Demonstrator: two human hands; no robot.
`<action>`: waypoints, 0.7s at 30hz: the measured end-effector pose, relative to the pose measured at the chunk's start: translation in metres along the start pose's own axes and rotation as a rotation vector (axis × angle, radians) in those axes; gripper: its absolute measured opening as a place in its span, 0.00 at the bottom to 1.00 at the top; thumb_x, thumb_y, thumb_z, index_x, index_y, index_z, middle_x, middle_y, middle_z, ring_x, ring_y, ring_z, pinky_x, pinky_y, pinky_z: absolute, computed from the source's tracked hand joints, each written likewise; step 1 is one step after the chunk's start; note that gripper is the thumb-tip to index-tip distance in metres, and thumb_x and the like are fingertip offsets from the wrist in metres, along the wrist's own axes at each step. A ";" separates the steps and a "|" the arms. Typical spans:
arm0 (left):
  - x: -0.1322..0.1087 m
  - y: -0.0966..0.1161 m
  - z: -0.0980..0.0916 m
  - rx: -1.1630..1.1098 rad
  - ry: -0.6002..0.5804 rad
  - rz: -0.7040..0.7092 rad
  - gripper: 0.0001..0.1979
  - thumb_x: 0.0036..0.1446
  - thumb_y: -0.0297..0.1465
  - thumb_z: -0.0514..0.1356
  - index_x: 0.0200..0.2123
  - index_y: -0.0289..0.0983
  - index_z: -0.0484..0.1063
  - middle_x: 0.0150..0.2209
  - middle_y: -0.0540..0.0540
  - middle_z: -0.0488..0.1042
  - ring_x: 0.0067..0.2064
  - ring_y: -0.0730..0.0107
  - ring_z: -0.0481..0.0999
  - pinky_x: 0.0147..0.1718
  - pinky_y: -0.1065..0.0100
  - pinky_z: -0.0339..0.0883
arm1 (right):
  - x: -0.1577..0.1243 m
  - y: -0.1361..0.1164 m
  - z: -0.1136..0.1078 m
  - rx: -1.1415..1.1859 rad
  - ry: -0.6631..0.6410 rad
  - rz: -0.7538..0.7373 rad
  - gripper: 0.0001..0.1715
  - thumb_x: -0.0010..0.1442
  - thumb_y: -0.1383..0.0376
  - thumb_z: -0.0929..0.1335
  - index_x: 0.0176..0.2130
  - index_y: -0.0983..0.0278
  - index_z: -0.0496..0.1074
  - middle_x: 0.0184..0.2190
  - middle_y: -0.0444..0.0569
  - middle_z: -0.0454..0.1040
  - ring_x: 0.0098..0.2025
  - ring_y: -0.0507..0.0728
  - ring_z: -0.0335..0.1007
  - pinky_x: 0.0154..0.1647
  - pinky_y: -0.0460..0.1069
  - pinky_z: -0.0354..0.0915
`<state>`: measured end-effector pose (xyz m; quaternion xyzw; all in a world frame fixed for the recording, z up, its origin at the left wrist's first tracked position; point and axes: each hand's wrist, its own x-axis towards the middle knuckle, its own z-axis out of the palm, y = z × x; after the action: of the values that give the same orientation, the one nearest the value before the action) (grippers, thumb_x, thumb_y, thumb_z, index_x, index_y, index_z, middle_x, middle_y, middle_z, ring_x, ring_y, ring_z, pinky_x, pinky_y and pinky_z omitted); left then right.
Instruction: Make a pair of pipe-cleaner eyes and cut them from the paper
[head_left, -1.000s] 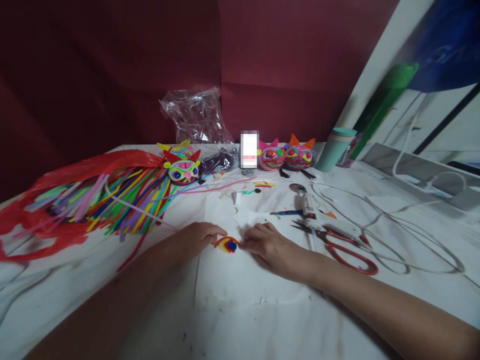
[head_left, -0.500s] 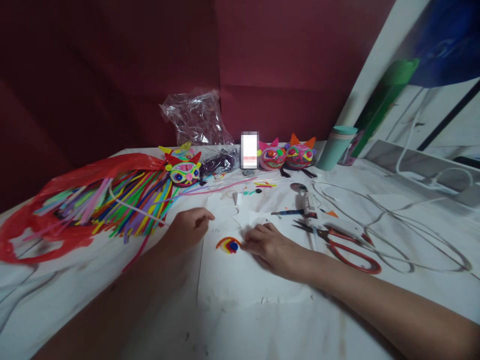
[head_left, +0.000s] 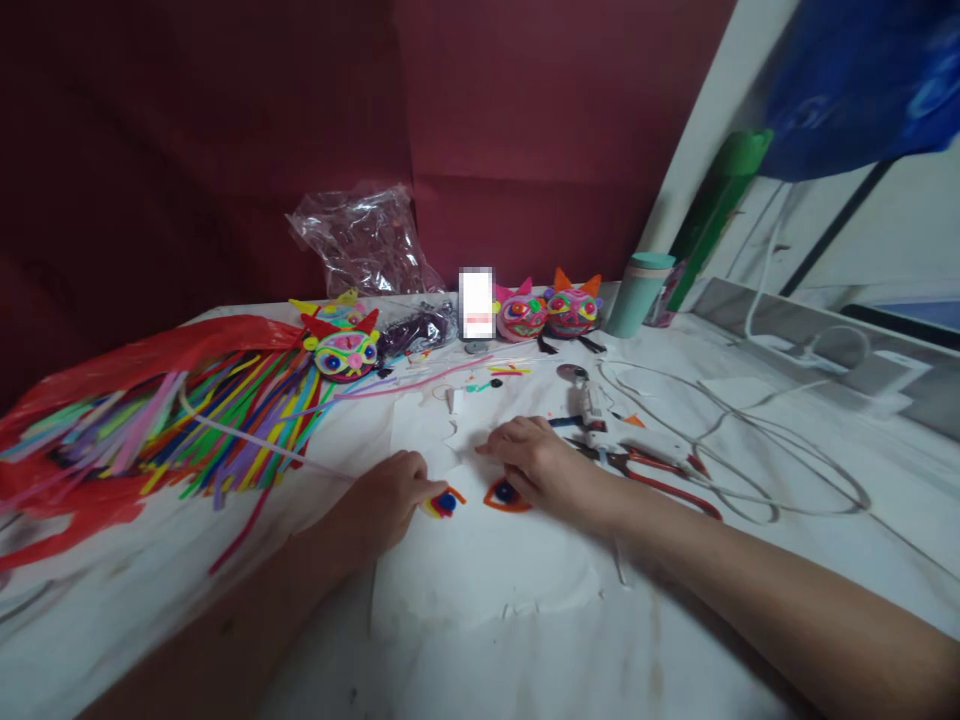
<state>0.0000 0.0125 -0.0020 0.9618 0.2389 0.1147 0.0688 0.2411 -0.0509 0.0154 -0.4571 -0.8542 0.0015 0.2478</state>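
Loosely curled, left fingers [head_left: 417, 482] touching one eye [head_left: 444, 504], right fingers [head_left: 510, 440] over another [head_left: 504, 494].

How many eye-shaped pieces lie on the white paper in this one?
2: the left eye-shaped piece at the left hand, and the right eye-shaped piece, partly covered by the right hand. More could be hidden beneath the hands.
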 end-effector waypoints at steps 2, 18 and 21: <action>0.000 -0.004 0.005 0.019 0.019 0.020 0.17 0.59 0.26 0.48 0.40 0.40 0.76 0.30 0.46 0.69 0.33 0.67 0.70 0.33 0.68 0.65 | 0.003 0.005 -0.019 -0.020 0.140 0.019 0.19 0.53 0.77 0.63 0.44 0.67 0.73 0.38 0.56 0.74 0.42 0.60 0.68 0.43 0.56 0.62; 0.005 0.021 -0.042 -0.265 0.676 -0.382 0.12 0.54 0.42 0.55 0.35 0.43 0.73 0.36 0.52 0.77 0.37 0.70 0.75 0.35 0.75 0.68 | -0.065 0.081 -0.117 -0.191 0.297 0.690 0.13 0.54 0.71 0.63 0.33 0.65 0.77 0.34 0.51 0.79 0.33 0.55 0.73 0.36 0.46 0.65; 0.006 0.017 -0.057 -0.189 0.694 -0.381 0.13 0.53 0.41 0.55 0.35 0.41 0.73 0.37 0.52 0.76 0.39 0.70 0.74 0.41 0.74 0.66 | -0.079 0.097 -0.104 -0.155 0.215 0.709 0.11 0.52 0.72 0.65 0.28 0.65 0.77 0.28 0.50 0.79 0.29 0.55 0.74 0.31 0.45 0.65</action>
<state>-0.0015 0.0055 0.0573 0.7940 0.4101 0.4392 0.0921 0.3967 -0.0794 0.0513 -0.7394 -0.6095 -0.0255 0.2849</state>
